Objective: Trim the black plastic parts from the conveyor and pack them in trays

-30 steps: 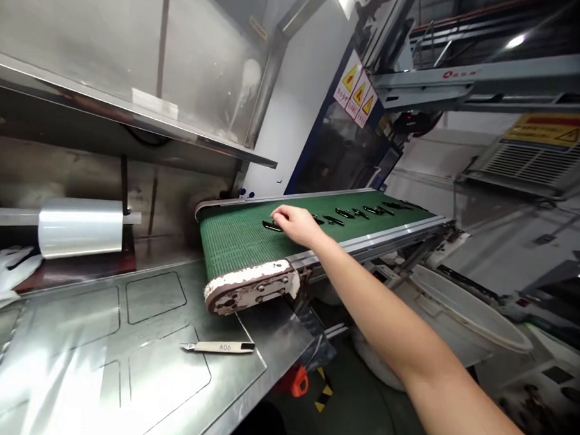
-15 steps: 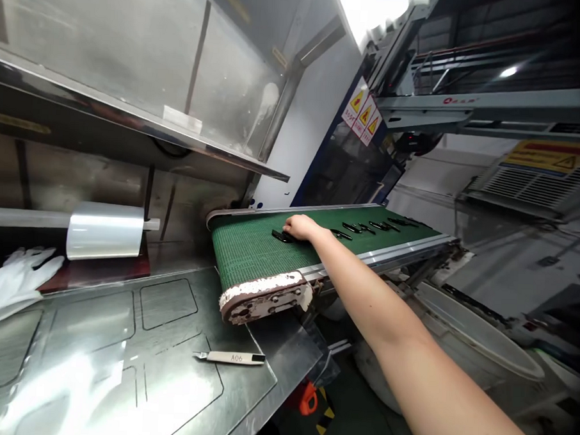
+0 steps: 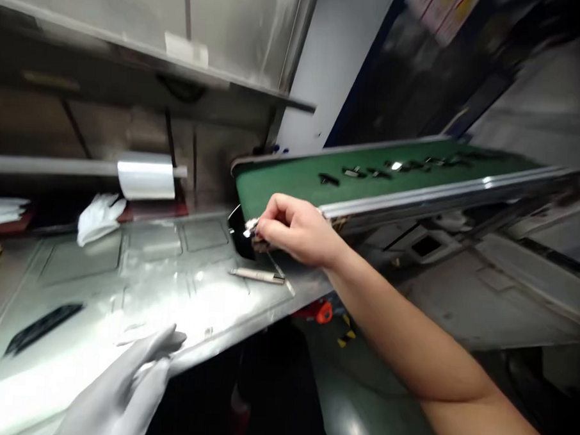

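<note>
My bare right hand [image 3: 299,231] pinches a glossy black plastic part [image 3: 244,236] near the front end of the green conveyor belt [image 3: 282,175]. The part is blurred and its exact shape does not show. My left hand [image 3: 124,383], in a pale glove, hovers low over the metal worktable [image 3: 171,289] with its fingers apart. Left of it, a long black part [image 3: 42,327] lies on the tabletop. A pale-handled knife [image 3: 258,276] rests on the table below the right hand.
Several black parts [image 3: 354,173] lie in a row along the belt. A roll of clear film [image 3: 146,179] sits on a bar at the back, with a white glove [image 3: 100,219] beside it. The belt's metal side rail [image 3: 416,196] runs off to the right. Orange tape measure-like object [image 3: 323,312] shows below.
My right hand has lifted a black part off the belt and drawn it back toward the table. The view has swung left and down, bringing my gloved left hand into sight.
</note>
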A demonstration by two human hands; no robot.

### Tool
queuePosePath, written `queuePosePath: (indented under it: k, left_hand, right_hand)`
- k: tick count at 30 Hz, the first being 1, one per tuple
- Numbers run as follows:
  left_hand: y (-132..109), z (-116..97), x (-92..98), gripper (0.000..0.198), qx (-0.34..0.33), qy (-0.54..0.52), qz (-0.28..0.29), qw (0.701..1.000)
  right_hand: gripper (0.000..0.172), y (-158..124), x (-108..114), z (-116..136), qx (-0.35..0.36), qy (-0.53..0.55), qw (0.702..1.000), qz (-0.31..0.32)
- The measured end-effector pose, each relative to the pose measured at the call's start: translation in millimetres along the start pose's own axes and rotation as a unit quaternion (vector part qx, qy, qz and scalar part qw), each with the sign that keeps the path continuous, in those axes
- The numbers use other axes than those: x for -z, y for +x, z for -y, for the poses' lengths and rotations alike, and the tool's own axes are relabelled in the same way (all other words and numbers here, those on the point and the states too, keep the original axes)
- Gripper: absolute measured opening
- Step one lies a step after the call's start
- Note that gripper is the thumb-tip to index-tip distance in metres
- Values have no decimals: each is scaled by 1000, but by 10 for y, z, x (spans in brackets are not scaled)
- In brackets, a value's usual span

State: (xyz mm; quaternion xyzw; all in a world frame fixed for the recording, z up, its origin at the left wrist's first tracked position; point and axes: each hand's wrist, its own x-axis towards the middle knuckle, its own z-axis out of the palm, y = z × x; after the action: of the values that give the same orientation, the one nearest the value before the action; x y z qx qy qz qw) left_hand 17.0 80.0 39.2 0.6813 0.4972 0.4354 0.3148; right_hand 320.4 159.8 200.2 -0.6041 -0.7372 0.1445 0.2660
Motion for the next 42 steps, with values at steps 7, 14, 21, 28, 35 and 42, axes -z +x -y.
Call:
queuePosePath:
  k: [7, 14, 21, 28, 35, 42]
  left_hand:
    - [-367, -359, -504, 53, 225, -442, 96, 863]
    - [-646, -257, -753, 56, 257, -602, 127, 745]
    - [-660, -295, -888, 66, 248, -614, 126, 739]
    - [-625, -357, -887, 63, 236, -624, 116, 736]
    - [-719, -309, -861, 65, 193, -628, 130, 743]
    - [-775, -287, -848, 73, 192, -613, 132, 755]
  right_hand:
    - [11, -1174, -1246, 239, -114, 361, 917, 124]
    - [15, -1541, -1566, -60, -202, 517, 823, 124]
    - [14, -1629, -1581, -146, -200, 606, 758, 136]
    - [22, -1685, -1619, -160, -196, 635, 732, 151]
    - [32, -1718, -1648, -152, -158, 628, 747, 150]
    - [33, -1736, -1652, -122, -152, 633, 744, 152]
